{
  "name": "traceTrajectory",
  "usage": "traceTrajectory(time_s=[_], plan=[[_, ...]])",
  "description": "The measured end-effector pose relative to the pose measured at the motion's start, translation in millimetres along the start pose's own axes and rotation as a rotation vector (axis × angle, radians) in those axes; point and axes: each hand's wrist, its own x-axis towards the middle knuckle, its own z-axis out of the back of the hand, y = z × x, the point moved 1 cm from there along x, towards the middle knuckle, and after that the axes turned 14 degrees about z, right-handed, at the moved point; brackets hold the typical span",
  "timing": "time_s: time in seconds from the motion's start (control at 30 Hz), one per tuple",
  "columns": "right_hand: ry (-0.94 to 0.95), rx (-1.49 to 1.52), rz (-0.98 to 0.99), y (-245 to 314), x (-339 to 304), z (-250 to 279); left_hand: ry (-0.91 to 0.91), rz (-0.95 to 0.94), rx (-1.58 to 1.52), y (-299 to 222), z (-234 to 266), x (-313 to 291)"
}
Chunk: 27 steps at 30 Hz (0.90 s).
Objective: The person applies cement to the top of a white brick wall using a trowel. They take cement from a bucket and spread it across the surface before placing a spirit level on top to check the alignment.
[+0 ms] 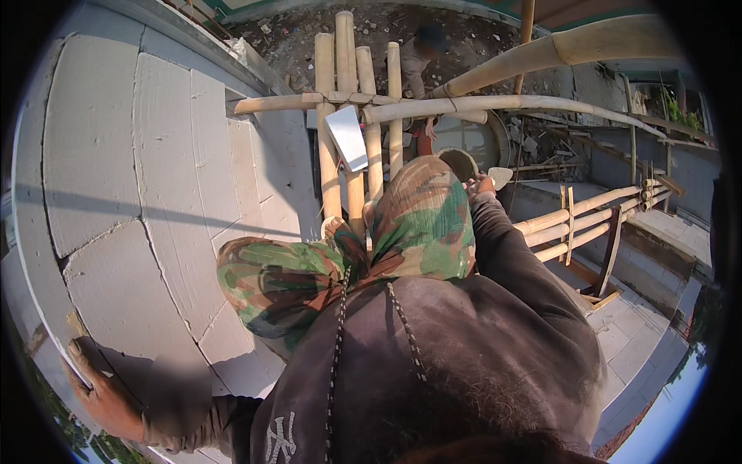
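Observation:
At the lower left, my left hand [104,394] lies on the outer edge of a wall of pale grey blocks [93,162], with its fingers apart. Beyond my right knee, my right hand [481,185] is closed on a trowel [501,178] with a pale blade; the handle is mostly hidden. Next to that hand is a round bucket [460,162] with a grey rim, partly covered by my knee. A white rectangular piece [347,138] leans on the upright-running bamboo poles in front of me.
Bamboo scaffolding poles [495,103] cross ahead, and more bamboo rails [580,216] run off to the right. Far below, another person [421,58] in a dark cap reaches beside a round tub [475,139] of greyish liquid. Rubble [286,39] covers the ground there.

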Motion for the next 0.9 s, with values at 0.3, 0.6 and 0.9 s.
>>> traceTrajectory(time_s=[0.3, 0.6, 0.9], plan=[[0.032, 0.040, 0.019, -41, 124, -57, -0.152, -0.138, 0.124, 16, -5, 6], [0.161, 0.071, 0.000, -76, 175, -72, -0.210, -0.072, 0.192, -1, 7, 0], [0.208, 0.159, -0.030, -94, 212, -93, -0.084, 0.317, 0.020, -35, 30, -4]])
